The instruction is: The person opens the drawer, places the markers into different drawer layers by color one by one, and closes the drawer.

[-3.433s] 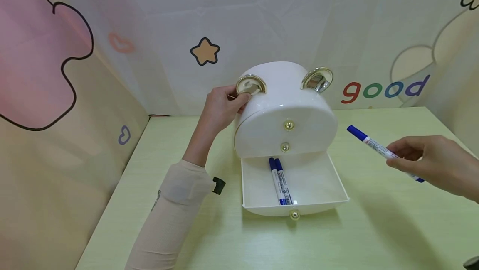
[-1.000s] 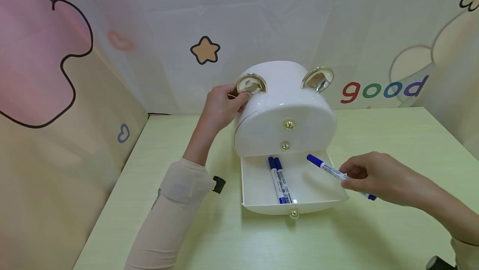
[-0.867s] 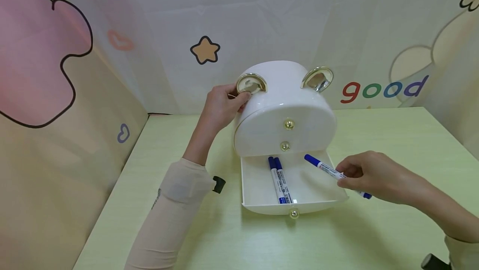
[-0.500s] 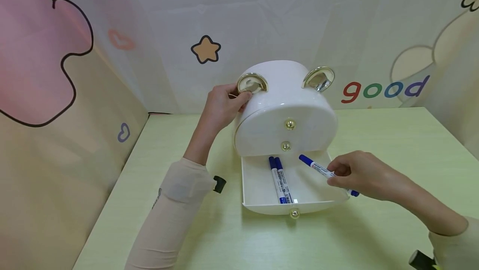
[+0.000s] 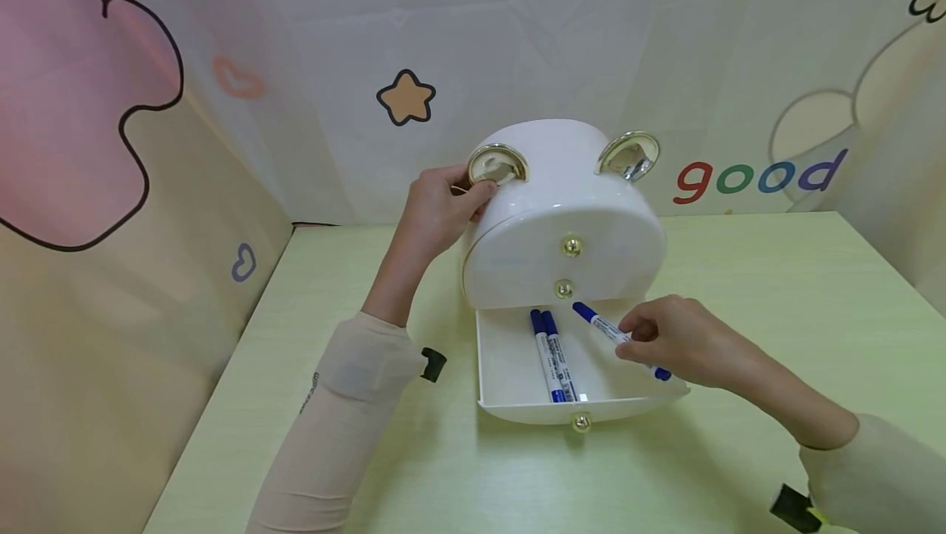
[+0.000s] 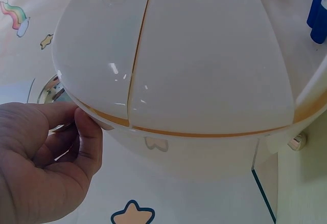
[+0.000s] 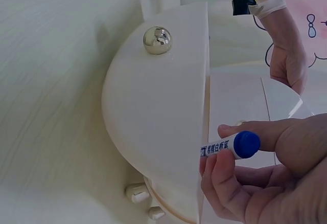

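Observation:
A white rounded storage box (image 5: 554, 152) with gold ears stands on the table, its bottom drawer (image 5: 506, 370) pulled out. My left hand (image 5: 442, 209) grips the box's left ear (image 5: 497, 164) at its base; the left wrist view shows thumb and finger closed there. Above the drawer's right side, my right hand (image 5: 683, 341) pinches a blue-capped whiteboard marker (image 5: 608, 328) between thumb and fingers. That marker slants, blue end toward the box. Two similar markers (image 5: 545, 357) lie side by side in the drawer. In the right wrist view the drawer front (image 7: 153, 96) hides part of the held marker.
Two upper drawers with gold knobs (image 5: 572, 246) are closed. A gold knob (image 5: 581, 422) sits on the open drawer's front. The pale green table (image 5: 355, 452) runs back to a printed cloth backdrop (image 5: 332, 107). The right ear (image 5: 630, 158) sticks up from the box.
My right hand has carried the marker leftward from beside the box to over the open drawer, close to the two markers. My left hand keeps its grip on the ear.

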Demonstrator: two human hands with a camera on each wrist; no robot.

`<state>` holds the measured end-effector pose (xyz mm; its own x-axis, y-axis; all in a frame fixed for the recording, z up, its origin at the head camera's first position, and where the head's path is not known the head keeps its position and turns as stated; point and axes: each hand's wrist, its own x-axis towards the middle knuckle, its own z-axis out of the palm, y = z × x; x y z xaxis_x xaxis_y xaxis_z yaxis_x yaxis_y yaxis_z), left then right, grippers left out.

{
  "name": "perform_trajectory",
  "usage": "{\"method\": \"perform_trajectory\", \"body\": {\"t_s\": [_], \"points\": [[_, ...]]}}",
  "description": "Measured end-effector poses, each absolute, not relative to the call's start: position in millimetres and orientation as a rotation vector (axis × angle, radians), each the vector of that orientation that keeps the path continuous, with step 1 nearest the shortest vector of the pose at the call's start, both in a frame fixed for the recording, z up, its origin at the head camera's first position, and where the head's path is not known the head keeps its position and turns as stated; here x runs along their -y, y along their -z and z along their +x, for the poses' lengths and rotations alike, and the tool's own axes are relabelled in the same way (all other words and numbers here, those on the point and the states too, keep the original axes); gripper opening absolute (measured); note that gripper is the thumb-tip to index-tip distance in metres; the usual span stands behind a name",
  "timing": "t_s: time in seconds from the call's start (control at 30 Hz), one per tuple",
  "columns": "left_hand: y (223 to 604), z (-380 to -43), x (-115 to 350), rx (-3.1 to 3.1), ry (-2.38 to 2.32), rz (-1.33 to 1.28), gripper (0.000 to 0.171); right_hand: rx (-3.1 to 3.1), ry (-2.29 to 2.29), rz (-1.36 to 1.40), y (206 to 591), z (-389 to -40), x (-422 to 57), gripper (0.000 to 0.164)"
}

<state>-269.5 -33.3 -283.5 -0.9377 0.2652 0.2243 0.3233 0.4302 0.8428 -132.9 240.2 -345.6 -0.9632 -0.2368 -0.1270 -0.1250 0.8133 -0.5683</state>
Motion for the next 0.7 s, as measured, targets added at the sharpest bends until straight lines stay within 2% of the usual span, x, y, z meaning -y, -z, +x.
{"method": "perform_trajectory", "body": {"t_s": [0.7], "points": [[283,-269,33,2.629,1.558,-0.521,0.02,-2.839,0.932,-0.275,359,-141,-224,0.022]]}}
